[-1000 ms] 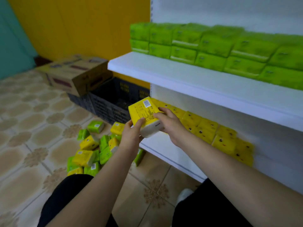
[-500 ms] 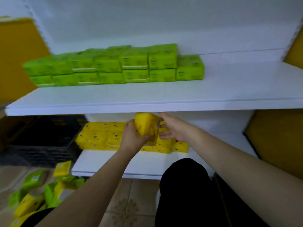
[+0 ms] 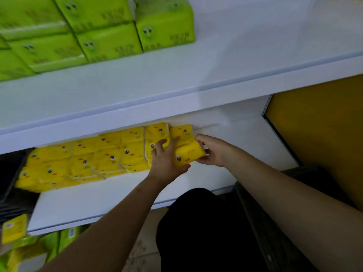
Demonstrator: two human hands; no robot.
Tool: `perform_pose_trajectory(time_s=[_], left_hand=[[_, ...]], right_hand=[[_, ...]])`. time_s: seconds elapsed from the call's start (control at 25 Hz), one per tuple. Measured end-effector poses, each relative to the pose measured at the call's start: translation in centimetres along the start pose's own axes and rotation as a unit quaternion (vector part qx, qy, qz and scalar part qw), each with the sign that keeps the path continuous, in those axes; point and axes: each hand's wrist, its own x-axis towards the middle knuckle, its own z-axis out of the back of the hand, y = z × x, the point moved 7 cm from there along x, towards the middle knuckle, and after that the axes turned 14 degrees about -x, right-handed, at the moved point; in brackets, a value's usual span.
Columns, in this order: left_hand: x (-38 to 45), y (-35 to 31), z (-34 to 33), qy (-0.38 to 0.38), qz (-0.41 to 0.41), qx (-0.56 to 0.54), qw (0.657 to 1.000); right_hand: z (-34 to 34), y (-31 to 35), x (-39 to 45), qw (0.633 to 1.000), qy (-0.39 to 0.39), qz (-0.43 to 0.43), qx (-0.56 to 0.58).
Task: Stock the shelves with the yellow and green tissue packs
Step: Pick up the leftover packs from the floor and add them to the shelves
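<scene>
A: Where's the pack right now?

B: The yellow pack (image 3: 189, 154) sits at the right end of the yellow row (image 3: 88, 160) on the lower shelf (image 3: 110, 195), touching the stacked packs next to it. Both hands are on it.

A: How are the fingers?

B: The left hand (image 3: 167, 163) lies against the pack's left side, fingers spread and fairly straight, thumb under its front edge. The right hand (image 3: 213, 152) curls round the pack's right end, fingers over the top, thumb below.

A: Any brand or writing?

B: Nothing legible. The yellow packs carry a cartoon face: a dark eye and a small red-orange mark. The green packs (image 3: 94, 30) on the upper shelf (image 3: 196, 75) show smiling faces and a block of print too blurred to read.

A: Anything else around?

B: Loose packs (image 3: 29, 240), yellow and green, lie on the floor at lower left; one yellow pack there has a white label that I can't read. A yellow wall (image 3: 318, 134) stands at the right.
</scene>
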Motion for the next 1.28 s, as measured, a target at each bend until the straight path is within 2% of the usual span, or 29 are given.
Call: perform_pose_trajectory(time_s=[0.04, 0.12, 0.16, 0.2, 0.32, 0.48, 0.6, 0.64, 0.68, 0.76, 0.8, 0.92, 1.0, 1.08, 1.2, 1.28], left_hand=[[0.8, 1.5, -0.9, 0.009, 0.078, -0.102, 0.992], [2.2, 3.9, -2.8, 0.011, 0.186, -0.306, 0.934], [3.0, 4.8, -3.5, 0.007, 0.206, -0.355, 0.912], [3.8, 5.5, -3.8, 0.001, 0.202, -0.364, 0.909], [6.8, 7.0, -4.5, -0.017, 0.155, -0.314, 0.937], [10.4, 7.7, -5.1, -0.013, 0.105, -0.250, 0.962], [11.5, 8.8, -4.7, 0.000, 0.071, -0.026, 0.997], [11.2, 9.4, -4.7, 0.023, 0.084, 0.056, 0.995], [10.8, 10.2, -4.8, 0.049, 0.103, 0.120, 0.986], [9.9, 11.9, -5.2, 0.092, 0.117, 0.178, 0.973], [9.5, 12.5, -5.4, 0.106, 0.110, 0.186, 0.971], [9.5, 13.5, -5.7, 0.134, 0.084, 0.174, 0.972], [9.6, 13.7, -5.5, 0.139, 0.091, 0.150, 0.975], [9.6, 13.8, -5.0, 0.135, 0.088, 0.136, 0.977], [8.7, 13.2, -3.6, 0.113, 0.084, 0.119, 0.983], [7.2, 12.5, -2.2, 0.084, 0.095, 0.094, 0.987]], right_hand=[[0.5, -0.6, 1.2, 1.000, -0.005, 0.001, 0.017], [1.5, -1.5, 4.1, 0.999, -0.022, 0.003, 0.038], [2.0, -1.8, 5.5, 0.999, -0.032, 0.001, 0.036], [2.3, -2.1, 6.8, 0.999, -0.042, -0.004, 0.018], [2.7, -2.5, 10.2, 0.996, -0.065, -0.019, -0.060], [3.7, -1.1, 15.0, 0.991, -0.124, 0.037, -0.039], [3.8, 0.6, 18.2, 0.985, -0.158, 0.064, -0.003], [3.5, 1.0, 18.9, 0.982, -0.176, 0.062, -0.028], [3.3, 1.4, 19.7, 0.973, -0.198, 0.056, -0.107], [2.7, 1.8, 20.9, 0.922, -0.234, 0.038, -0.306], [2.3, 1.9, 21.3, 0.902, -0.238, 0.044, -0.359], [1.3, 2.4, 21.8, 0.912, -0.212, 0.077, -0.344], [0.9, 3.0, 21.7, 0.904, -0.187, 0.085, -0.375], [0.7, 3.2, 21.7, 0.871, -0.180, 0.064, -0.453], [1.2, 3.3, 19.8, 0.830, -0.246, 0.027, -0.501], [-0.5, 4.0, 17.0, 0.778, -0.306, 0.086, -0.542]])
